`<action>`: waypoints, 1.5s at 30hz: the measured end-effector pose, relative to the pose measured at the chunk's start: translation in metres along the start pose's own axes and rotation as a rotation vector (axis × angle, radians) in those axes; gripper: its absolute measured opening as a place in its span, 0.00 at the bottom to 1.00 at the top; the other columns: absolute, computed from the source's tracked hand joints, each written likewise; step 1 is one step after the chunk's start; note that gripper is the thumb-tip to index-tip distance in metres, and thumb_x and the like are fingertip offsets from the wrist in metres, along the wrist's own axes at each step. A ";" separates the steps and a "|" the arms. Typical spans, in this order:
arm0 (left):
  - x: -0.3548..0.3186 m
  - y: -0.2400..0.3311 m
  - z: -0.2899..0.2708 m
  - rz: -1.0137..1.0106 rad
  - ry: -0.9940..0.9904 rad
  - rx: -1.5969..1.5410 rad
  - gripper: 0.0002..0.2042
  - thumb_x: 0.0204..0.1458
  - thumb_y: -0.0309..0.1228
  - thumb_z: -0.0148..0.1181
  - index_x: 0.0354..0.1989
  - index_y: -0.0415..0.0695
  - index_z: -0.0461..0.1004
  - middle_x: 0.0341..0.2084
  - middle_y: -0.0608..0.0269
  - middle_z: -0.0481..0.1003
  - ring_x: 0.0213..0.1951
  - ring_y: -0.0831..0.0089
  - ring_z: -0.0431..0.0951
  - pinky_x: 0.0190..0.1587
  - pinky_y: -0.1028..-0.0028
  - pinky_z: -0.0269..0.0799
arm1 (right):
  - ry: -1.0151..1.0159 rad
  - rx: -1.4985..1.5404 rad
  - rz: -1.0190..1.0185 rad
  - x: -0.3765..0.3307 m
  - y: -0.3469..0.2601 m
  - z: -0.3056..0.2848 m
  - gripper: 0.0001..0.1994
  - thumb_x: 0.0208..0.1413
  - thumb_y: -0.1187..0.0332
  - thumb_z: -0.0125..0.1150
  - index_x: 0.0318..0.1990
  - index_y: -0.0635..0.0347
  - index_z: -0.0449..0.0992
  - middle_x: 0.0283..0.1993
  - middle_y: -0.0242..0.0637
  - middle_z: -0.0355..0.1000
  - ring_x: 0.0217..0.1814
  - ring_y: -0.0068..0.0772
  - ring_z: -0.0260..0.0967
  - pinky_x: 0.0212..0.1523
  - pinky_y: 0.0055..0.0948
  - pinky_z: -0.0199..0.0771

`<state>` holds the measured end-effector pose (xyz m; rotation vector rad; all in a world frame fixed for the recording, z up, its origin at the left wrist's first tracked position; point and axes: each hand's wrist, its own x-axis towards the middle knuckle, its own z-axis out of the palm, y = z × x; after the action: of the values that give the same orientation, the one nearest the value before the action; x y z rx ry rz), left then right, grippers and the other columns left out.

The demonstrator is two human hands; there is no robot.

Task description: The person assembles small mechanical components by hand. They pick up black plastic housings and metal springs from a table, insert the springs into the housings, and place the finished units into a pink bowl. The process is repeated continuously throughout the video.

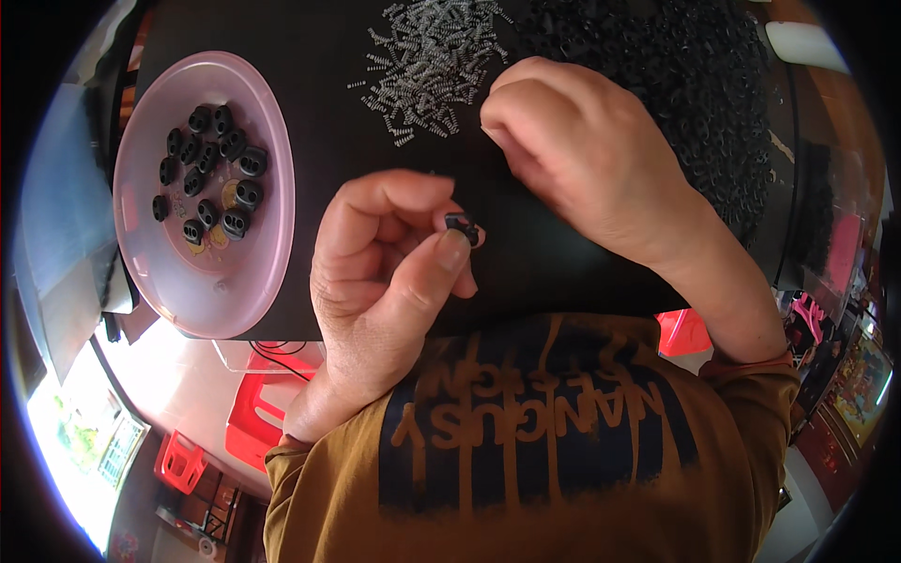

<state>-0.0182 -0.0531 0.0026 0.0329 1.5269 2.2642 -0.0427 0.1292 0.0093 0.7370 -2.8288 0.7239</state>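
Observation:
My left hand (pixel 389 258) pinches a small black cord lock part (pixel 461 225) between thumb and fingertips, above the dark table. My right hand (pixel 572 131) hovers to its right, just beside the pile of small metal springs (pixel 436 66). Its fingers are curled together with the tips turned down, so anything in them is hidden. At the left lies a round pink plastic plate (pixel 141 253) holding several black two-hole cord locks (pixel 234 144).
A large heap of small black plastic parts (pixel 709 103) spreads over the far right of the table (pixel 328 141). Beyond it lies a white object (pixel 805 45). Red plastic stools (pixel 251 422) stand on the floor below the table's near edge.

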 end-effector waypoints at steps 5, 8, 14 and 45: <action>0.002 -0.002 -0.002 0.000 -0.002 0.004 0.12 0.48 0.25 0.54 0.41 0.37 0.66 0.27 0.59 0.71 0.19 0.79 0.66 0.24 0.82 0.63 | -0.006 0.643 0.272 -0.009 -0.012 -0.013 0.08 0.44 0.83 0.56 0.33 0.64 0.67 0.33 0.32 0.67 0.33 0.19 0.66 0.34 0.15 0.67; 0.002 -0.003 -0.002 -0.001 0.008 -0.023 0.11 0.48 0.25 0.54 0.39 0.37 0.66 0.27 0.59 0.71 0.20 0.79 0.66 0.25 0.82 0.63 | 0.001 0.866 0.301 -0.012 -0.020 -0.015 0.07 0.48 0.82 0.54 0.35 0.65 0.67 0.33 0.33 0.66 0.35 0.17 0.65 0.37 0.15 0.66; 0.002 -0.004 -0.003 0.003 -0.026 -0.013 0.10 0.48 0.26 0.54 0.39 0.36 0.66 0.27 0.60 0.71 0.21 0.79 0.66 0.26 0.82 0.63 | -0.011 0.946 0.250 -0.014 -0.023 -0.014 0.08 0.47 0.83 0.53 0.35 0.66 0.66 0.34 0.36 0.66 0.36 0.20 0.65 0.37 0.16 0.66; 0.005 0.003 0.011 0.034 -0.088 0.290 0.05 0.46 0.16 0.51 0.32 0.37 0.68 0.23 0.64 0.68 0.20 0.81 0.67 0.24 0.84 0.64 | 0.346 0.705 0.238 -0.039 -0.042 -0.014 0.04 0.45 0.75 0.55 0.27 0.58 0.67 0.26 0.35 0.66 0.29 0.40 0.65 0.28 0.34 0.65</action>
<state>-0.0207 -0.0425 0.0089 0.2384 1.8050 2.0188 0.0124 0.1205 0.0301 0.2866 -2.3415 1.7381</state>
